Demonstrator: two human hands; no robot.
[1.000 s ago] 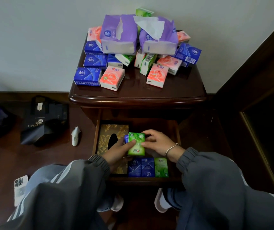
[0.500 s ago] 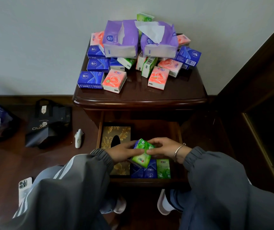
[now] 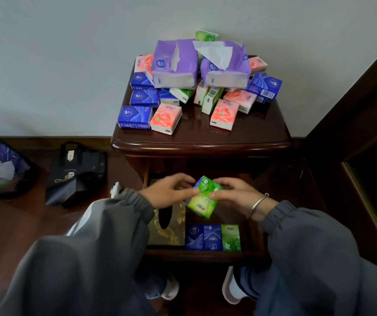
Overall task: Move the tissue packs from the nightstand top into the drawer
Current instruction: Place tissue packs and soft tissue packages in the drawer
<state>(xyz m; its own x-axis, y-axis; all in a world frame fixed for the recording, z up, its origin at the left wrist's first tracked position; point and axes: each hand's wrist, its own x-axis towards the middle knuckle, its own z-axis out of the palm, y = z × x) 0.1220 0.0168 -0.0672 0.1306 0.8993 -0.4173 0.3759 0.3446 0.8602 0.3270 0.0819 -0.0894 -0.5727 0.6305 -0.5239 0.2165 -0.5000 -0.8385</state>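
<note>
Green pack (image 3: 203,198) is now up off the drawer floor, tilted corner-down, in the air over the open drawer (image 3: 205,255). A second ago it sat lower and upright, down between the hands. Half a second ago it had begun to tip. So it is being turned, not yet set down.

Left hand (image 3: 167,193): thumb and fingertips pinch the pack's upper left corner. Right hand (image 3: 235,195): closed on its right edge, thumb on the face. Both are clamped on the same pack. A sliver of blue shows behind its upper edge, possibly a second pack carried with it; cannot tell.

In the drawer: row of three packs (image 3: 212,237) standing along the front, two blue and one green, same as before. A gold-patterned tissue box (image 3: 168,231) fills the left side, partly under the left sleeve.

Nightstand top (image 3: 201,139): pile of small packs (image 3: 165,117) in blue, pink and green, unchanged over the second, with two large purple packs (image 3: 175,65) on it.

Reading: the pack looks to be getting re-oriented to stand in line with the row, probably just behind it. The task is early, with most of the stock still up top.
</note>
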